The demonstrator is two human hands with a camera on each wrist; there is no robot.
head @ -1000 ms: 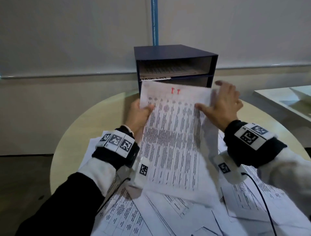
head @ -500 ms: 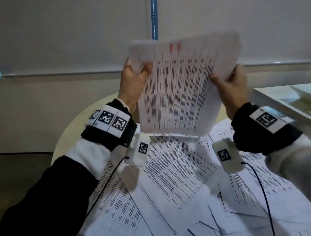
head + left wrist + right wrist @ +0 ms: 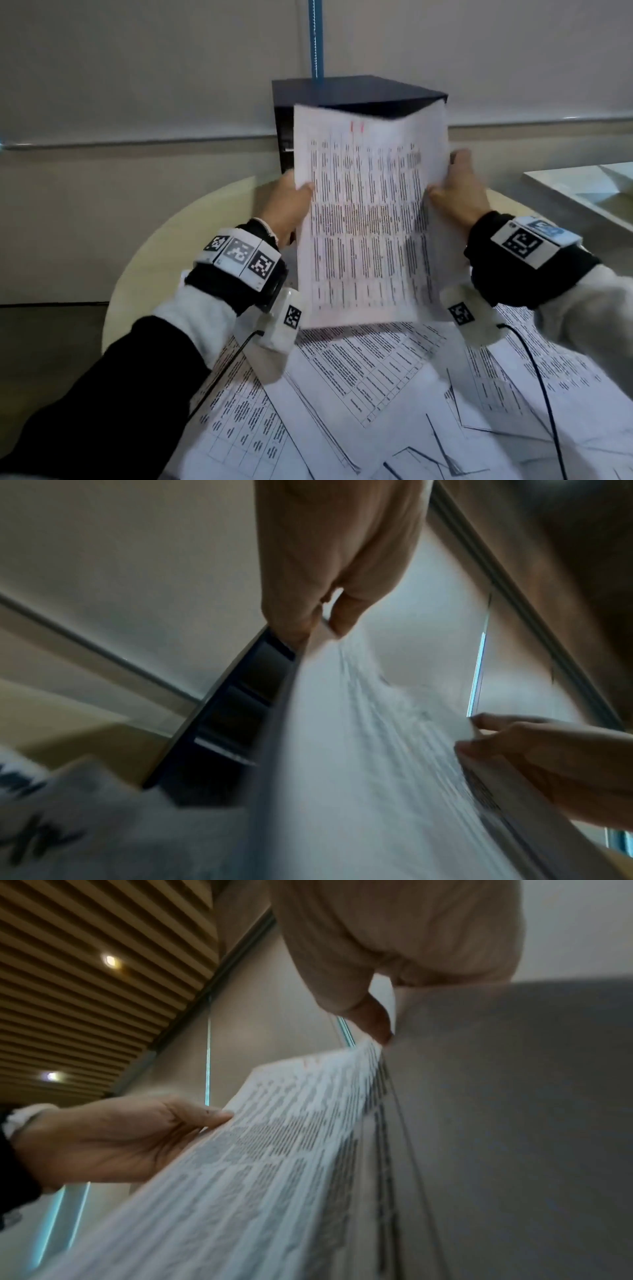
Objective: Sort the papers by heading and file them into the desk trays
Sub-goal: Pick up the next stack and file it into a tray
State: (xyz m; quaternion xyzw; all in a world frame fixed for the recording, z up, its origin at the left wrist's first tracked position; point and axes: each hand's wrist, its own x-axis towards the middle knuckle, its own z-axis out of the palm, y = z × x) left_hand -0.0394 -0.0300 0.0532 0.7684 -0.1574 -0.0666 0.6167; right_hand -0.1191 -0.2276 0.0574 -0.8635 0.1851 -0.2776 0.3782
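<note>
I hold a printed sheet (image 3: 370, 219) with a red heading upright above the table, in front of the dark blue desk tray unit (image 3: 352, 92). My left hand (image 3: 291, 202) pinches its left edge, thumb on the printed face. My right hand (image 3: 455, 192) pinches the right edge. In the left wrist view my left hand (image 3: 318, 620) nips the sheet (image 3: 359, 764). In the right wrist view my right hand (image 3: 377, 1020) grips the sheet (image 3: 274, 1150), where more than one layer of paper shows. The sheet hides most of the tray openings.
Many loose printed sheets (image 3: 376, 394) lie overlapping on the round beige table (image 3: 164, 260). A white ledge (image 3: 582, 192) stands at the right. A blue pole (image 3: 315, 37) rises behind the tray unit. Cables hang from both wrist cameras.
The sheet was raised from near the table to high in front of the wall, and has now come down somewhat, in front of the tray unit. Both hands kept hold.
</note>
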